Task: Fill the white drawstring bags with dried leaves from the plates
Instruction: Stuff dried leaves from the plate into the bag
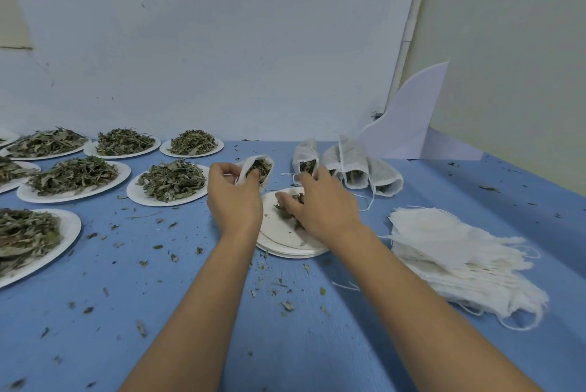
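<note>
two bare forearms [196, 312] are stretched from the bottom edge across a blue desk [364, 344] littered with leaf crumbs [287, 306]. an open white bag [258, 166] is pinched at its mouth by the left hand [234, 198], with a fingertip hooked inside the rim. it is held tilted just above the desk, and dark leaves can be seen within. the right hand [320, 201] is set down on a plate stack [279, 236] just right of the left hand, its fingers curled round a small clump of leaves [283, 212]. much of the top plate is bare. the hands are seen close together but not touching. filled bags [352, 160] are laid side by side beyond the stack, mouths toward the camera, strings trailing. a loose pile of empty bags [459, 258] is spread at the right. heaped plates [171, 182] are ranged in rows at the left, back toward the wall. a white card [406, 125] is propped in the far right corner.
</note>
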A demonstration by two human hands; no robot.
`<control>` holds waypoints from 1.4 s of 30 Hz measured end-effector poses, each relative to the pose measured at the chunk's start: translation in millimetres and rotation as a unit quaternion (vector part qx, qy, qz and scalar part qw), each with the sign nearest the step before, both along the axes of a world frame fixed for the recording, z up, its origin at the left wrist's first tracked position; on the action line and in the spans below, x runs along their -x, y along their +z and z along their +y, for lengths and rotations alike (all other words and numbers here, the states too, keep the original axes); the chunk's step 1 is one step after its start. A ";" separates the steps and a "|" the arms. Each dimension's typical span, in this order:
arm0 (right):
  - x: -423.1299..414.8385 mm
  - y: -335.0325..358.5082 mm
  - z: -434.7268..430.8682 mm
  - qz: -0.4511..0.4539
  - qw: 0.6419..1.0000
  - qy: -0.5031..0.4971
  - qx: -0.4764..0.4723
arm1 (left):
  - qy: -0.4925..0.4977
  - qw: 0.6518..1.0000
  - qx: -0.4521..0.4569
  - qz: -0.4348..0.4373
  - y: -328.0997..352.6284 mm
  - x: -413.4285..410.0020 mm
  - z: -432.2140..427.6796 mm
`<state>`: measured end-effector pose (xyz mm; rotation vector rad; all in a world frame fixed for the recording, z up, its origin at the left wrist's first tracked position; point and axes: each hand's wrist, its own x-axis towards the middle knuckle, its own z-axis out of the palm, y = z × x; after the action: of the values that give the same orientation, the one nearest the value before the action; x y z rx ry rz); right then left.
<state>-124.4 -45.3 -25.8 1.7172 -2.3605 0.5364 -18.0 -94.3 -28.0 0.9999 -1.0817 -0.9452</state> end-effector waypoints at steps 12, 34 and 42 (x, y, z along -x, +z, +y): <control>-19.5 1.3 -13.9 -0.028 0.991 -0.074 -0.105 | 0.005 1.000 -0.005 0.001 -0.9 -1.6 -1.4; 14.2 12.7 4.8 -0.513 0.832 0.073 0.198 | -0.099 0.992 0.016 -0.073 -6.4 8.1 3.3; 7.7 7.2 2.0 -0.330 0.928 0.058 0.165 | -0.180 0.982 0.025 -0.060 -4.2 13.8 9.7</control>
<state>-132.1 -43.3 -18.6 1.6992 -2.3464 1.6526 -31.8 -84.6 -32.2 0.8436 -1.4120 -1.1517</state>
